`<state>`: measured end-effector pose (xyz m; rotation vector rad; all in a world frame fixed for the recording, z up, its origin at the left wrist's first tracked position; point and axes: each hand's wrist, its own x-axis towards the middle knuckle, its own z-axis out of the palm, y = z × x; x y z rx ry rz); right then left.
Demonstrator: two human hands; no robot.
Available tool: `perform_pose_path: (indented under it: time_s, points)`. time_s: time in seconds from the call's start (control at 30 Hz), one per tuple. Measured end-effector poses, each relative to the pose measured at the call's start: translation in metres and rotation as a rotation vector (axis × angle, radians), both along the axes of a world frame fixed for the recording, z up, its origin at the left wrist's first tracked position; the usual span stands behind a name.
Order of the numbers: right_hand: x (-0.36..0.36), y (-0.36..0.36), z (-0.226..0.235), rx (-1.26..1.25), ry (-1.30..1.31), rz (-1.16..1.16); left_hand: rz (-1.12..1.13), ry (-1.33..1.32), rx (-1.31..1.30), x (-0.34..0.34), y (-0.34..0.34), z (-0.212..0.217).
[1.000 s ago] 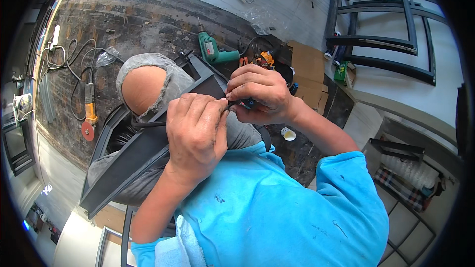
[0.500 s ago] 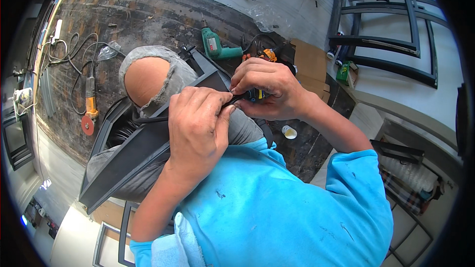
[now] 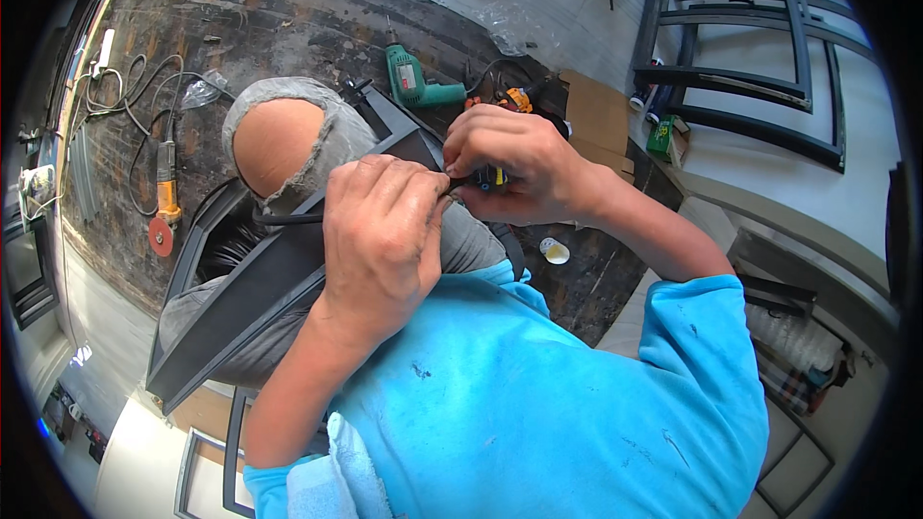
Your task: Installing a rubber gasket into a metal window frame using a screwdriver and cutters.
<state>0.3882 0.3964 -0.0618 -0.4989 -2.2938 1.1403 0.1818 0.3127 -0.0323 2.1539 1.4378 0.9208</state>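
Note:
A dark grey metal frame [image 3: 236,312] lies slantwise across my lap. My left hand [image 3: 380,235] is over it, fingers closed on a thin black rubber strip [image 3: 293,219], which shows again left of the hand, along the frame. My right hand [image 3: 519,163] pinches the strip close to my left fingertips. Both hands are at the frame's far right part, and the fingers hide the strip's end. Several black loops of similar strip [image 3: 229,252] lie inside the frame beside my knee.
A green drill [image 3: 413,82] and an orange power tool [image 3: 519,98] lie on the dark floor ahead. An angle grinder [image 3: 166,197] with a red disc and looped cable is at left. More dark frames [image 3: 731,86] are at far right, near a cardboard piece [image 3: 591,120].
Both hands remain closed on the strip, their fingertips close together. The right hand has shifted slightly nearer and left, and the view has moved a little.

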Motion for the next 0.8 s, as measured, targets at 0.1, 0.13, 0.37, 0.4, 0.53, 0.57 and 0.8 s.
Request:
perform_pose_path:
  time_s: [0.1, 0.13, 0.37, 0.4, 0.53, 0.57, 0.8]
  points:
    - [0.021, 0.005, -0.027, -0.229, 0.081, -0.123, -0.007, -0.029, -0.034, -0.002, 0.0, 0.0]
    - [0.033, 0.008, -0.044, -0.446, 0.156, -0.28, -0.006, -0.021, -0.049, -0.002, 0.0, 0.001]
    - [0.062, -0.062, -0.275, -0.689, -0.79, -0.558, -0.003, -0.003, -0.043, 0.0, 0.001, 0.001]
    - [0.061, -0.076, -0.301, -0.732, -1.018, -0.519, -0.004, -0.004, -0.036, 0.0, 0.002, 0.0]
    - [0.036, -0.101, -0.353, -0.617, -1.153, -0.639, -0.004, 0.019, -0.052, -0.001, 0.0, -0.001]
    - [0.031, -0.097, -0.355, -0.72, -1.171, -0.689, -0.002, 0.02, -0.061, -0.001, -0.001, 0.0]
    - [0.055, -0.131, -0.327, -0.458, -1.108, -0.696, -0.011, 0.019, -0.077, -0.001, 0.001, 0.002]
